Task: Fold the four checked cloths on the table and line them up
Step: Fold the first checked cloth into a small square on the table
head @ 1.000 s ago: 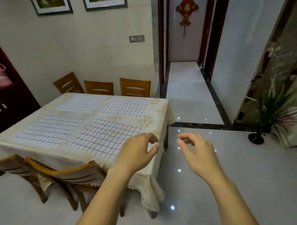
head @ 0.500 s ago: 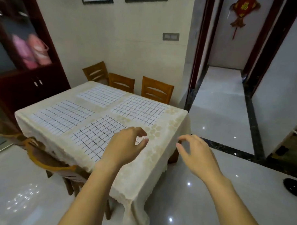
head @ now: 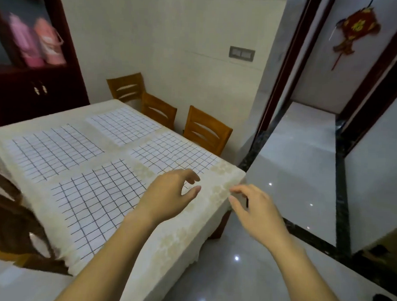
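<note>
Several white cloths with black checks lie flat on a table under a cream tablecloth (head: 176, 235). The near cloth (head: 97, 198) lies at the front, one (head: 51, 149) to its left, one (head: 124, 125) at the far side and one (head: 172, 154) at the right. My left hand (head: 169, 194) hovers over the table's right side between the near and right cloths, fingers loosely curled, holding nothing. My right hand (head: 252, 206) hangs in the air just beyond the table's right corner, fingers relaxed and empty.
Wooden chairs (head: 205, 130) stand along the far edge by the wall, and chair backs (head: 12, 222) press against the near left edge. A dark cabinet (head: 33, 77) stands at the left. Shiny tiled floor (head: 282, 175) and a doorway lie to the right.
The view has swung left and closer to the table. Both hands have moved forward towards the table's right corner, the left one now over the tablecloth.
</note>
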Demonstrator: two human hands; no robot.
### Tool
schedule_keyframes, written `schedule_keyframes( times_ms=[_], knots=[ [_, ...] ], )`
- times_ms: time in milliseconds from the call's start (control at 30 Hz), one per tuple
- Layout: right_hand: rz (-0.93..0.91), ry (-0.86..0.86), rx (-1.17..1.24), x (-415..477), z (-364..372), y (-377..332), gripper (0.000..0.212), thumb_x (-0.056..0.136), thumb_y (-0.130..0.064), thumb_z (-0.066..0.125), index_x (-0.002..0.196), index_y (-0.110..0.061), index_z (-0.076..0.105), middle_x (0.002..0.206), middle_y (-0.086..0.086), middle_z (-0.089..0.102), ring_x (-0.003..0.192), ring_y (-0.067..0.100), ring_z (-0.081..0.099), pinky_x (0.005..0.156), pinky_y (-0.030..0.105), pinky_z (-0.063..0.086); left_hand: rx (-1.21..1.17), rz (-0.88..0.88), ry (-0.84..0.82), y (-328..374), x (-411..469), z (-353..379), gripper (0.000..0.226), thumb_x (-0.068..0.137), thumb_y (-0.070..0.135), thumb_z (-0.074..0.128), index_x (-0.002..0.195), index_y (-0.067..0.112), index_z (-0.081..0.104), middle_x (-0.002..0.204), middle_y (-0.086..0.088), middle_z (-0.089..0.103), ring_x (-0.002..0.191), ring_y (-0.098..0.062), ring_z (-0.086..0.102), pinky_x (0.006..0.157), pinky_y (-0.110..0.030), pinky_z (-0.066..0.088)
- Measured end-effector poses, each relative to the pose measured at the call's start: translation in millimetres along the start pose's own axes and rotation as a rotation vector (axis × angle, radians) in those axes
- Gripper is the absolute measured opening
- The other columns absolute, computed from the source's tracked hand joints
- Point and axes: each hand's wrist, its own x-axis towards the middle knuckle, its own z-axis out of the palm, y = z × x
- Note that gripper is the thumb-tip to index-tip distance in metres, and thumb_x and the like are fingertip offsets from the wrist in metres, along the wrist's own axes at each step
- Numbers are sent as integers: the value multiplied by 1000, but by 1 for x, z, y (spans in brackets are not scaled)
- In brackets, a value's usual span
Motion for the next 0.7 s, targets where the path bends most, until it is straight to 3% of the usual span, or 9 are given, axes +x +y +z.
schedule_keyframes(
  times_ms=[133,300,433,600,700],
  knots=[
    [-32,-95,127,42,18,27,27,98,-37,54,124,-32,58,119,-19,56,107,-2,51,85,11,42,-174,-212,80,-11,-12,34,29,98,51,57,125,44,54,108,27,64,107,6,57,88,-22,47],
    [-172,-218,205,124,42,46,31,98,-39,54,128,-32,56,125,-15,55,112,3,51,88,21,43,-109,-385,131,-19,2,54,34,97,51,58,129,42,53,118,24,62,112,0,56,96,-26,48],
    [-292,-380,302,151,73,45,31,98,-41,53,129,-36,53,131,-16,52,118,4,50,89,19,39,-14,-533,254,-23,9,45,39,97,47,60,133,34,54,121,19,60,113,-1,54,100,-29,47],
    [-431,-507,341,183,105,28,32,98,-40,53,130,-32,54,132,-11,53,121,9,49,92,24,40,-11,-773,343,-17,-23,59,63,97,47,61,151,33,31,129,21,50,117,3,45,97,-22,38],
    [-470,-571,388,184,132,6,30,98,-38,54,127,-30,56,132,-12,54,119,9,52,89,25,40,14,-895,375,-25,-48,62,61,97,45,61,150,33,34,134,17,52,122,-1,46,97,-21,39]
  ],
)
